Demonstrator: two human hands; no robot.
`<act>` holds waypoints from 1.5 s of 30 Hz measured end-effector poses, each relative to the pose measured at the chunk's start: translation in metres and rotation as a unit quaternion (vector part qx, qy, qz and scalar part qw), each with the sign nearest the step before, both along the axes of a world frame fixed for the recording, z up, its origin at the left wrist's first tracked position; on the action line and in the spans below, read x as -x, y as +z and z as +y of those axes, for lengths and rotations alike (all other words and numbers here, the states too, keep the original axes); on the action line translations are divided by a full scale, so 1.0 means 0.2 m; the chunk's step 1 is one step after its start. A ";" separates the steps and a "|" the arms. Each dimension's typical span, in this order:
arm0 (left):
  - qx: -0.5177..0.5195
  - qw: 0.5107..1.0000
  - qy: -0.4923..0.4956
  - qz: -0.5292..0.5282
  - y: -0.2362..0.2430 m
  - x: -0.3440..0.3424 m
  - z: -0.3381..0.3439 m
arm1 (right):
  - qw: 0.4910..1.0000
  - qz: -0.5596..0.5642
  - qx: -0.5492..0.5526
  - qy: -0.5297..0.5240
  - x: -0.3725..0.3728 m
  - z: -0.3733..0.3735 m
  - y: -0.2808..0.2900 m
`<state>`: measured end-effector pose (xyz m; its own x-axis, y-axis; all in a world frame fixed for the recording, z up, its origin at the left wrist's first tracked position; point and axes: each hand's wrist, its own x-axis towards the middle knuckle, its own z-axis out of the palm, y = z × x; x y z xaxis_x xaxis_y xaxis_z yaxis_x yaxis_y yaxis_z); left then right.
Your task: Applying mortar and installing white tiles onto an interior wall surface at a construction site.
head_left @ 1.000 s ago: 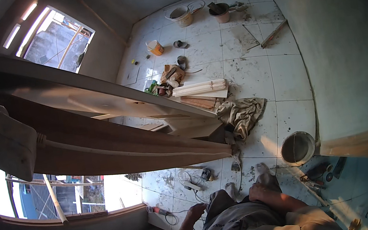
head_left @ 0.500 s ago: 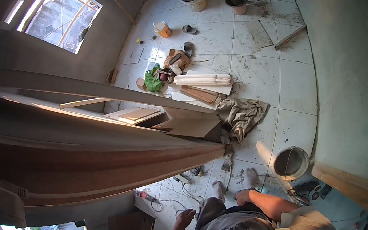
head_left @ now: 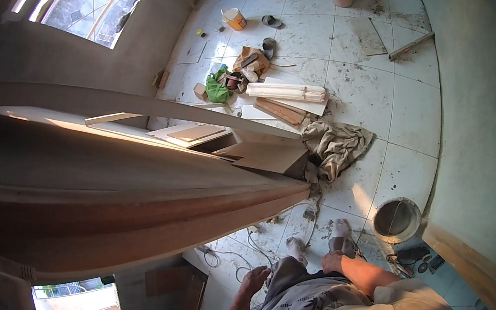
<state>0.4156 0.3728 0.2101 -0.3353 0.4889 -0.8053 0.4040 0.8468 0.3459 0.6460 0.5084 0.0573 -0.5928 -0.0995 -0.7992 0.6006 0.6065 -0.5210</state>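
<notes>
Head view: the left hand (head_left: pixel 255 280) and right hand (head_left: pixel 333 261) are held well apart; no object is seen in either (finger closure cannot be told). The round bucket (head_left: pixel 397 220), without evident long axis, is sited ahead and rightward, near the tiled floor's (head_left: pixel 411 153) right edge, nearer the right hand.

On my feed, daylight blows out parts of the upper-left window (head_left: pixel 91 13) and lower-left window (head_left: pixel 75 304), leaving the grey wall (head_left: pixel 140 55) between them dim, while the tiled floor (head_left: pixel 374 94) is brighter, with white glare and a warm streak beside the bucket (head_left: pixel 417 218). The hands (head_left: pixel 333 261) look slightly soft. I see straight edges bowing and the corners sinking into black.
</notes>
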 end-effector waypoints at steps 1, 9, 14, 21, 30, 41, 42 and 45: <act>-0.005 1.000 0.005 0.001 0.01 0.00 0.02 | 1.000 0.015 0.018 0.014 0.00 0.01 -0.02; -0.086 0.992 0.090 0.014 -0.04 0.11 -0.12 | 0.987 0.084 0.030 0.137 0.16 0.19 0.09; -0.120 0.986 0.114 0.031 -0.12 0.17 -0.32 | 0.988 0.008 -0.151 0.030 0.27 0.04 0.12; -0.117 0.948 0.294 0.041 -0.47 0.19 -0.95 | 0.983 0.054 -0.031 0.174 0.36 0.03 -0.09; -0.022 0.882 0.471 -0.025 -0.73 -0.07 -1.81 | 0.945 -0.035 -0.237 0.221 0.95 -0.45 0.33; -0.060 0.638 0.764 0.075 -0.61 -0.28 -2.34 | 0.839 0.036 -0.228 0.492 1.76 -1.14 0.32; -0.060 0.626 0.773 0.081 -0.62 -0.29 -2.33 | 0.827 0.053 -0.232 0.509 1.81 -1.19 0.34; -0.053 0.545 0.831 0.101 -0.67 -0.39 -2.23 | 0.758 0.081 -0.192 0.618 2.00 -1.30 0.31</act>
<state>0.4940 -0.0727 0.0763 -0.4622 -0.5848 -0.6666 -0.8512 0.0818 0.5185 0.2456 0.2490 0.1184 -0.3302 -0.4369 -0.8367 -0.6020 0.7802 -0.1699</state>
